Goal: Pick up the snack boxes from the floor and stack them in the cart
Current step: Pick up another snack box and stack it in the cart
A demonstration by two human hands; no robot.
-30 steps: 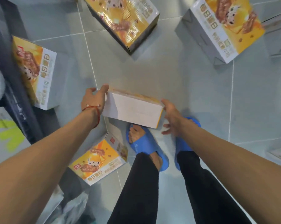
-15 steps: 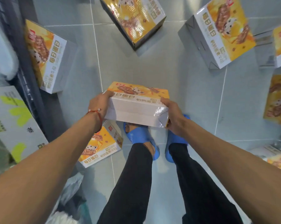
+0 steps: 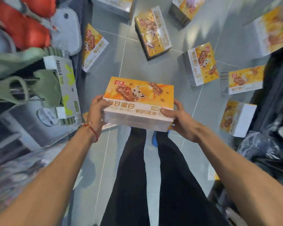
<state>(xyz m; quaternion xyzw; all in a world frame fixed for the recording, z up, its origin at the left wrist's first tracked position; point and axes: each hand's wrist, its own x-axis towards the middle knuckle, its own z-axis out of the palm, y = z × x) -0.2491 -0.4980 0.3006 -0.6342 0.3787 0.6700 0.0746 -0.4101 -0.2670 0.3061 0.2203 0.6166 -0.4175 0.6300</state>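
Note:
An orange and white snack box (image 3: 138, 101) is held in the air in front of me, its printed top face up. My left hand (image 3: 97, 111) grips its left end and my right hand (image 3: 180, 120) grips its right end, thumbs on top. Several more snack boxes lie scattered on the grey tiled floor: one at the left (image 3: 92, 48), one ahead (image 3: 153, 32), others to the right (image 3: 201, 64) (image 3: 244, 79) (image 3: 236, 119). No cart can be made out for certain.
Shelves or bins at the left hold red, grey and green footwear (image 3: 23, 30) and a white box with green print (image 3: 65, 84). Dark bags and plastic wrap (image 3: 267, 144) crowd the right side. My legs in black trousers (image 3: 153, 176) stand on the tiles below the box.
The box has come up from the floor and tipped so its printed face shows. Both hands now grip its ends, and my view has risen and swung, showing more boxes to the right.

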